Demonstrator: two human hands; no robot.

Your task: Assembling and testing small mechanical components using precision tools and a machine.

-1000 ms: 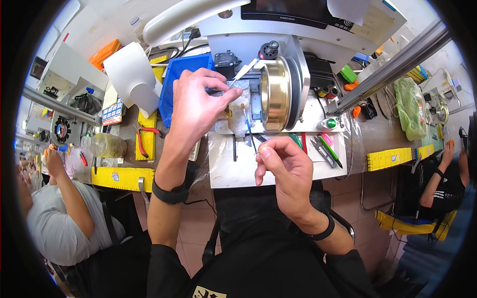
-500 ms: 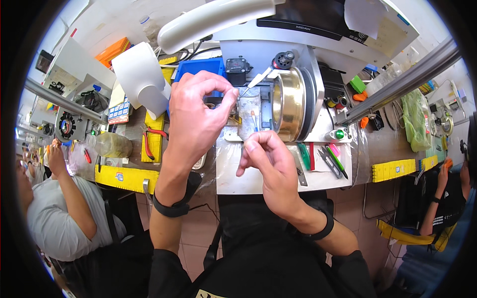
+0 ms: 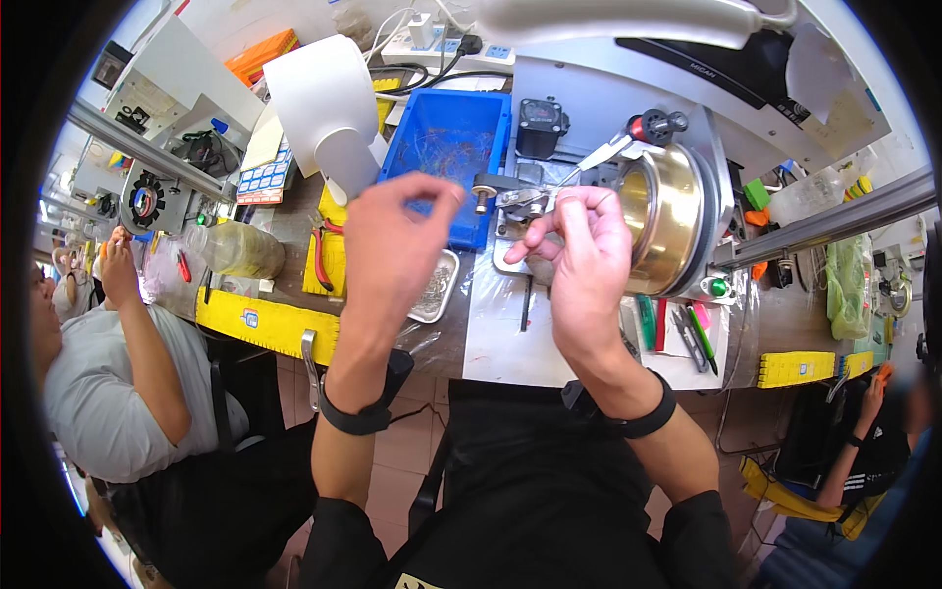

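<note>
See the dark metal lever (image 3: pixel 502 184) left of the brass drum (image 3: pixel 677 221), running lengthwise roughly toward it — seemingly nearer to the left hand (image 3: pixel 396 240) than the right hand (image 3: pixel 591 250). Cannot make out anything held in either pinched grip.

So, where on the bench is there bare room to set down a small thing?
The front of the white sheet looks free, between the short black rod and the sheet's near edge. On the right, brown tabletop seems bare behind the yellow strip, left of the pale green bag. It is crowded around the gold wheel and the green pen.
</note>
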